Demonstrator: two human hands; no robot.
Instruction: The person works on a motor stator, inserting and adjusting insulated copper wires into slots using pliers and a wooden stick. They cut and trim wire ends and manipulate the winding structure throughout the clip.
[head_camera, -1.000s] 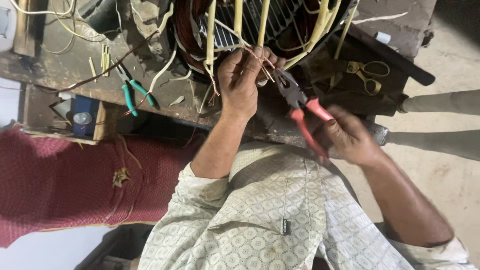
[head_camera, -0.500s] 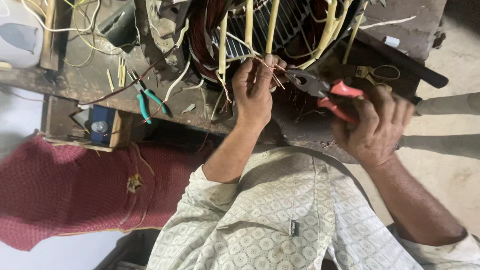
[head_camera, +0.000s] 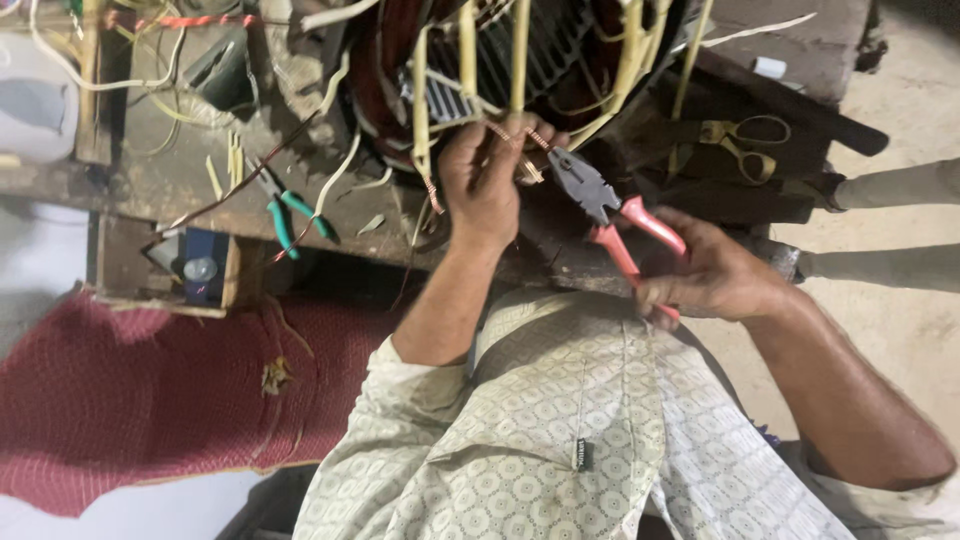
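My left hand pinches the twisted copper wire ends at the motor winding; my right hand grips red-handled pliers, nose just beside them. I judge the next move needs a square bite on the twist.

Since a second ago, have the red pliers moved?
Yes. The red pliers have swung their jaws up toward the copper wires at the motor winding; before, they pointed lower, away from them.
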